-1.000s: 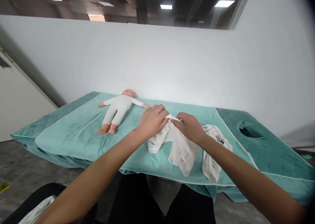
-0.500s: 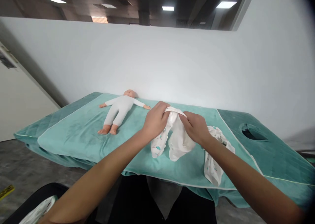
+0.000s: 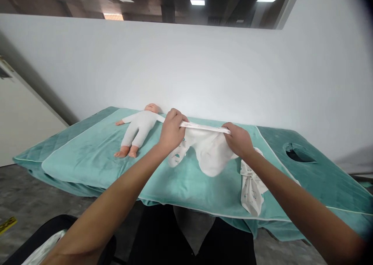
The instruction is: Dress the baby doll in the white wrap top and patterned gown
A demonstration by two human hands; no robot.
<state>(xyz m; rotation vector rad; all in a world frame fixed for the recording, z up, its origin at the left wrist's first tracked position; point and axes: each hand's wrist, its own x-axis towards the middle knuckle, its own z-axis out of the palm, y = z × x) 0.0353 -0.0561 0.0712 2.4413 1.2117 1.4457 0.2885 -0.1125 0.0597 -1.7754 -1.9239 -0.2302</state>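
Small white baby pants [image 3: 211, 152] with a printed pattern hang between my hands, their waistband pulled into a straight line. My left hand [image 3: 174, 129] grips one end of the waistband, and my right hand [image 3: 238, 140] grips the other. Both legs of the pants dangle above the green bed cover. A baby doll [image 3: 140, 126] in a white bodysuit lies on its back to the left, its head toward the wall; my left hand hides one of its hands. Partly behind my right forearm lies another printed white baby garment [image 3: 251, 191].
The green-covered bed [image 3: 87, 156] stands against a white wall [image 3: 180, 70] with a window above. A face hole [image 3: 300, 153] opens in the bed's right end. At lower left, a black chair [image 3: 62, 223] holds white cloth.
My hands have moved apart and slightly up, stretching the waistband from a bunched shape to a taut line. The view has shifted slightly.
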